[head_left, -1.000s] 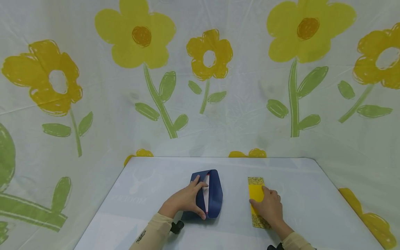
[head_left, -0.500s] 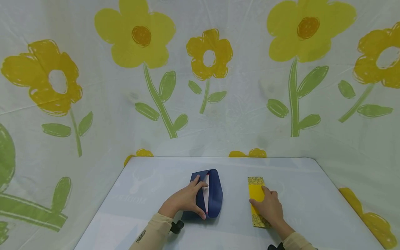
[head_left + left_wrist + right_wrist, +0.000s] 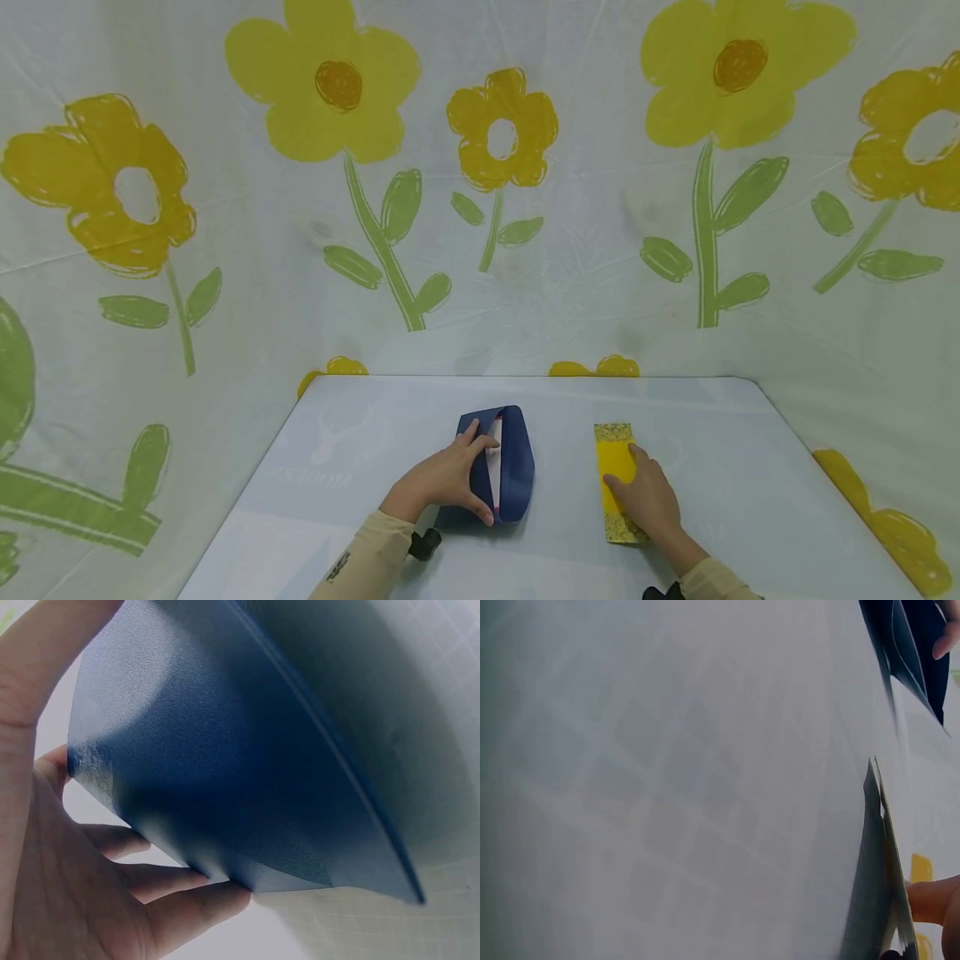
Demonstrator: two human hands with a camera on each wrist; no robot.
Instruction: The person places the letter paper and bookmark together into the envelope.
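Observation:
A dark blue envelope (image 3: 517, 467) stands partly gaping at the table's middle, and a white paper (image 3: 495, 471) with a red edge shows in its opening. My left hand (image 3: 448, 475) grips it, thumb at the near end and fingers at the far end. The left wrist view has the envelope's broad face (image 3: 225, 750) filling much of the frame, fingertips along its edge. To the right lies a yellow strip of card (image 3: 615, 462) with speckled ends. My right hand (image 3: 651, 496) holds its right side, thumb over the yellow face. The right wrist view catches the strip's thin edge (image 3: 889, 847).
Under both hands is a white table (image 3: 337, 467) with faint printing. A white curtain (image 3: 585, 275) with yellow flowers stands behind and at both sides. A dark wrist camera (image 3: 426, 545) sits below the left hand, close over the table.
My right thumb has shifted slightly right, inward from the strip's left edge over its yellow face. The left hand and the envelope stay in place.

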